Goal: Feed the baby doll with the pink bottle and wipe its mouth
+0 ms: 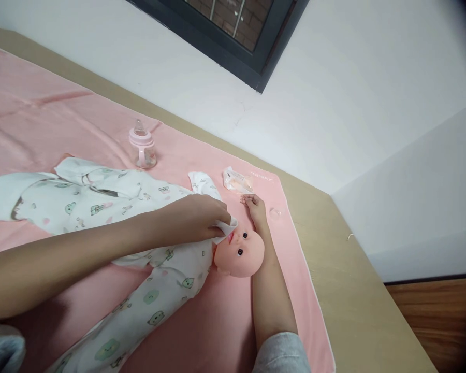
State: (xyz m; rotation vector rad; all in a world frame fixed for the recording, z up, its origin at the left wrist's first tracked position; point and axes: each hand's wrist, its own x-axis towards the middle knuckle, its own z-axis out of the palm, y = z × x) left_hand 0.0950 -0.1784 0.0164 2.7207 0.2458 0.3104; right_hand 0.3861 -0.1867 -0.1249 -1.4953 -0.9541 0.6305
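A baby doll [244,261] in white printed clothing [140,199] lies on its back, its head toward the right. From the left, my left hand [202,215] reaches across the doll's chest. Its fingers are closed on a white wipe [228,226], held against the doll's face beside the mouth. Beyond the doll's head, my right hand [255,207] rests on the pink mat [209,331], fingers loosely stretched out with nothing seen in them. The right forearm lies along the top of the head. Close to those fingertips is a small crumpled clear packet [236,180].
A pink-topped baby bottle [143,147] stands upright behind the doll. Right of my right hand lies a small clear round piece [275,213]. The mat covers a wooden surface [326,248] that borders a white wall [171,83] with a dark-framed window [252,67].
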